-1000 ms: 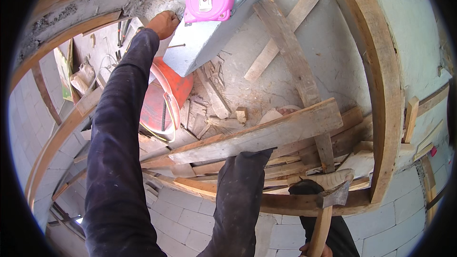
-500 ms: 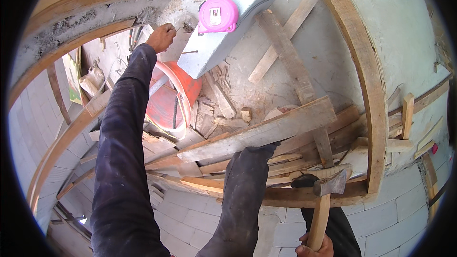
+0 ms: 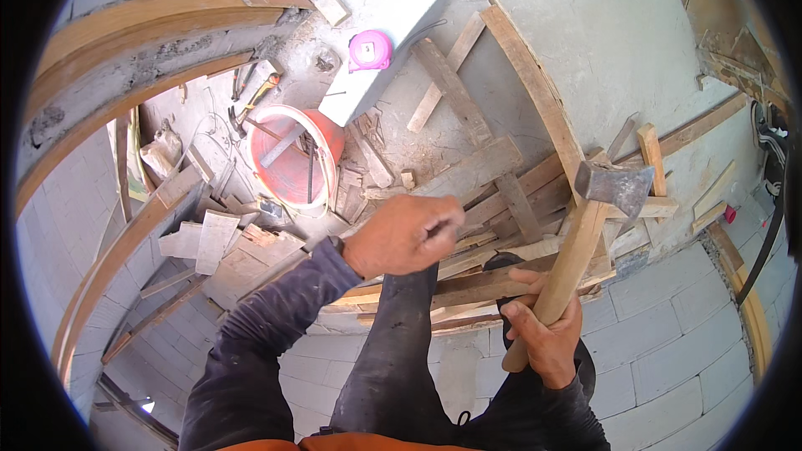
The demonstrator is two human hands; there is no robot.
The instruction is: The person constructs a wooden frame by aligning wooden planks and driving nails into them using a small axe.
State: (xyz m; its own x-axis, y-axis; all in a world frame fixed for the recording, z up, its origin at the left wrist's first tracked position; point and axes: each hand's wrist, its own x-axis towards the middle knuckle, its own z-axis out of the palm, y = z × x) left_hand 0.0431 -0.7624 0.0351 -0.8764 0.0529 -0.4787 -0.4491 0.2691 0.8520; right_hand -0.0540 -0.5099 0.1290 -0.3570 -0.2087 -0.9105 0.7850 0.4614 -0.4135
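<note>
"Hatchet (image 3: 583, 238): position?"

"In right hand (image 3: 551, 332), grasped round the lower part of the wooden handle (image 3: 558, 286). Held aslant, metal head (image 3: 614, 189) uppermost, butt end poking out below the grip."

"And left hand (image 3: 405, 234)?"

"Loosely curled, above left leg (image 3: 393, 342) and near loose planks (image 3: 472, 174). Apart from hatchet. (Cannot tell about any small item pinched between the fingers; too shadowed.)"

"Noted. Surroundings?"

"Red bucket (image 3: 331, 135) beyond left forearm (image 3: 271, 309), with pale strip (image 3: 281, 147) and dark rod (image 3: 310, 171) inside. Just beside bucket, yellow-handled tool (image 3: 266, 88). Farther out, pale block (image 3: 405, 8), with pink tape measure (image 3: 370, 50) on top. Also wood scraps (image 3: 215, 238), left of left hand."
</note>
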